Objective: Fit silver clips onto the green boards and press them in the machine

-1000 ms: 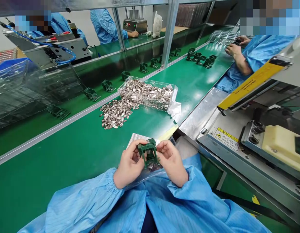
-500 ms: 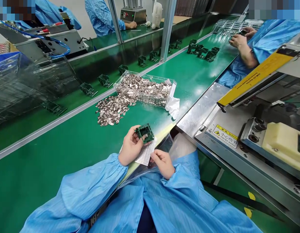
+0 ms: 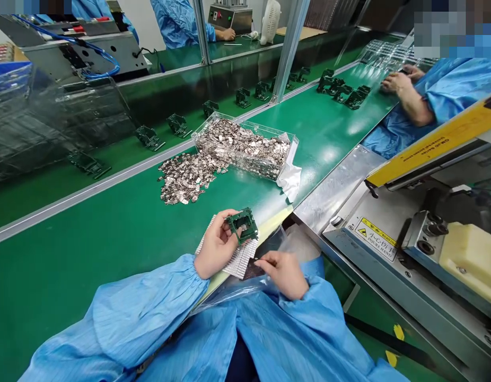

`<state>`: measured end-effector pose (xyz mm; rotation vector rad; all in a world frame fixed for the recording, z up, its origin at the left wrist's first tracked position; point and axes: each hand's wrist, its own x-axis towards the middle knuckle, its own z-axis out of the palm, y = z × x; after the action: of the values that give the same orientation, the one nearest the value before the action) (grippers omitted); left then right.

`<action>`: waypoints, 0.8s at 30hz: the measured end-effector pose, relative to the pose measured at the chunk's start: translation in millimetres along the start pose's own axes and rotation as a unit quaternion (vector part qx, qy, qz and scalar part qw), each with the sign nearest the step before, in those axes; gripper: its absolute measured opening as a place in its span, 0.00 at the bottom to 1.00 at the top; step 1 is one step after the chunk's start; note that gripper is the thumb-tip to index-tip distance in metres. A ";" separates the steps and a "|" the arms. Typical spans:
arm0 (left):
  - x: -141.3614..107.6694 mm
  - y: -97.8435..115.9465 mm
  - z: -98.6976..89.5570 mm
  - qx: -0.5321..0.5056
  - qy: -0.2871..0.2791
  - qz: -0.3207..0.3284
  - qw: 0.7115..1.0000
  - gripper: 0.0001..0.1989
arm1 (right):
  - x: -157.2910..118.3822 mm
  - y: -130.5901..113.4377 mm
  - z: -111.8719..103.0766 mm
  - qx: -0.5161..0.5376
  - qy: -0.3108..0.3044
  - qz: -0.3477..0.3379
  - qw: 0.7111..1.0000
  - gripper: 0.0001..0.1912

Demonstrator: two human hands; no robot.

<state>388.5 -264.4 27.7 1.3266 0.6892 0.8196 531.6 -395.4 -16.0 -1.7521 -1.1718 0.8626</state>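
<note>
Green frame [image 3: 251, 227] — blue sleeves [image 3: 150, 302], silvery pieces [image 3: 184, 180].

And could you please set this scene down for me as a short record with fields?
Left hand: holds a green frame
Right hand: fingertips drawn together; whether they grip a small part is unclear
Near the hands: white ridged sheet, partly behind the left hand
Green bench top: clear bin of small metal pieces, loose pile beside it
Beyond the metal rail: row of green parts
Right side: machine with yellow sensor bar and "INJURE HAND" label; co-worker's hands farther off
</note>
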 end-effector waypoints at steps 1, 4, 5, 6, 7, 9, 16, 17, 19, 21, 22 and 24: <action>-0.7 -0.8 -0.3 0.003 -0.005 0.005 1.000 0.23 | -0.8 -9.5 -6.8 0.000 0.015 0.000 1.000 0.10; -2.7 -2.3 -1.0 0.014 -0.022 0.018 0.999 0.22 | 0.5 -39.6 -20.1 0.036 0.052 -0.035 0.997 0.09; -3.3 -2.4 -1.2 0.022 -0.027 0.023 0.999 0.22 | 2.7 -48.3 -21.3 0.050 0.064 -0.060 0.995 0.08; -3.8 -2.3 -1.3 0.028 -0.032 0.029 0.999 0.21 | 5.7 -55.6 -20.8 0.060 0.080 -0.090 0.991 0.07; -4.4 -2.0 -1.6 0.034 -0.036 0.036 0.998 0.20 | 9.3 -61.5 -18.7 0.065 0.098 -0.120 0.986 0.06; -5.4 -0.9 -2.1 0.042 -0.042 0.049 0.997 0.19 | 17.4 -69.0 -11.3 0.066 0.134 -0.162 0.975 0.05; -9.0 0.3 -4.1 0.039 -0.074 0.063 0.994 0.17 | 29.7 -75.0 11.2 0.011 0.176 -0.139 0.975 0.05; -9.3 -0.2 -4.2 0.044 -0.075 0.060 0.994 0.17 | 29.6 -75.4 11.6 0.004 0.176 -0.134 0.975 0.06; -9.7 -1.1 -4.3 0.062 -0.074 0.056 0.994 0.17 | 29.8 -75.4 10.9 0.000 0.174 -0.129 0.976 0.06; -9.9 -1.4 -4.3 0.075 -0.074 0.055 0.993 0.16 | 31.1 -74.2 10.0 0.013 0.167 -0.120 0.979 0.07; -10.0 -1.1 -4.3 0.078 -0.076 0.054 0.993 0.16 | 32.0 -72.9 10.0 0.026 0.165 -0.113 0.980 0.08; -10.3 -0.2 -4.3 0.078 -0.082 0.055 0.992 0.16 | 34.2 -69.5 11.2 0.061 0.160 -0.094 0.981 0.11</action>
<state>379.3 -270.7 26.7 1.5652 0.5626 0.7469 507.7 -345.5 39.3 -1.5809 -1.0257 0.5060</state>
